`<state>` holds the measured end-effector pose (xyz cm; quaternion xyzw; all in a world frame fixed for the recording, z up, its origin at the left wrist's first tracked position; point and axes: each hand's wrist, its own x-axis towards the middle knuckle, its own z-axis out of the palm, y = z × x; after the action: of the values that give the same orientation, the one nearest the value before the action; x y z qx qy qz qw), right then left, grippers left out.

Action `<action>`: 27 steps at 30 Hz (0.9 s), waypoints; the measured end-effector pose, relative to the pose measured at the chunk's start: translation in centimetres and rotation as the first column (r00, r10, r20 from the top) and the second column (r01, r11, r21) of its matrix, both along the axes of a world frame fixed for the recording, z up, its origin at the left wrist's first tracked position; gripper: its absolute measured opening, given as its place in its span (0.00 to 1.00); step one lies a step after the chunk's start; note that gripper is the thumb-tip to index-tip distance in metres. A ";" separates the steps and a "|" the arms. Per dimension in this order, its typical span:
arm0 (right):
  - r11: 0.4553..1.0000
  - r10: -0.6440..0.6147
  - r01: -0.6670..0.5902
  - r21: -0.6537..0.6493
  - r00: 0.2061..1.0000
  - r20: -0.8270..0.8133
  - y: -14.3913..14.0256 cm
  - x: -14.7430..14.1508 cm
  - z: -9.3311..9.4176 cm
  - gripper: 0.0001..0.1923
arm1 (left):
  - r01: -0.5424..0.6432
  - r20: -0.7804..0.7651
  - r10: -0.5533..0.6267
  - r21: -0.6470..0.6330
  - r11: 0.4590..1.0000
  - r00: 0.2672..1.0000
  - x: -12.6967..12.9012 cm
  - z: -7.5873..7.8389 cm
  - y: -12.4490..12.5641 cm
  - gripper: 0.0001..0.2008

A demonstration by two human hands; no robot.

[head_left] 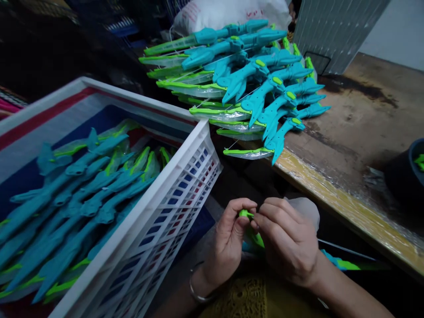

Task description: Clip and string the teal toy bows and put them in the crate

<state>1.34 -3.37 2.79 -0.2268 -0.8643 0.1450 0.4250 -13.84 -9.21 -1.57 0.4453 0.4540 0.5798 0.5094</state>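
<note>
A: Both hands are low in the middle, close together. The left hand [228, 240] has its fingers pressed on a small green piece [245, 214], thumb and forefinger pinching it.

B: And the right hand [286, 240]?

A: Its fingers are curled in, tips meeting the same green piece from the other side. A teal and green toy [341, 264] lies under the hands, mostly hidden.

B: What's around them?

A: To the left, a white crate [172, 185] holds bagged teal toys. Up ahead, a stack of teal and green toys [245, 84] lies on the counter [357, 132]. A dark pot [402, 176] stands at the right edge, and a bracelet [195, 291] circles the left wrist
</note>
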 end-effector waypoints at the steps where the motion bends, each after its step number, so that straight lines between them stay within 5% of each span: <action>1: 0.999 0.018 -0.019 -0.026 0.999 -0.032 0.0 0.2 0.8 0.07 | 0.000 -0.052 0.002 0.032 0.999 0.999 -0.1 0.0 0.3 0.11; 6: 0.975 -0.030 -0.002 -0.223 0.990 -0.140 0.4 1.1 3.4 0.10 | 0.097 -0.063 -0.092 0.084 0.992 0.994 -0.6 0.5 1.6 0.06; 15: 0.934 0.079 -0.100 -0.343 0.994 -0.076 0.6 0.3 0.6 0.06 | -0.009 -0.098 0.017 0.086 0.996 0.995 -0.5 0.5 1.9 0.06; 20: 0.798 0.013 -0.093 -0.595 0.990 -0.138 1.3 0.4 0.4 0.08 | 0.054 -0.047 -0.049 0.097 0.994 0.998 -0.5 0.3 1.9 0.06; 25: 0.554 0.026 -0.192 -0.810 0.977 -0.213 2.2 0.4 -0.7 0.18 | 0.142 0.139 -0.152 0.075 0.987 0.979 -1.0 -0.5 1.8 0.06; 27: 0.546 0.036 -0.223 -0.807 0.969 -0.244 2.2 0.4 -1.3 0.19 | 0.168 0.176 -0.178 0.070 0.983 0.968 -1.3 -0.6 1.8 0.07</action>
<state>1.71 -1.13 1.49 -0.3194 -0.6613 0.5874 0.3399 -15.17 -7.41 -2.14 0.4420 0.3490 0.5834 0.5852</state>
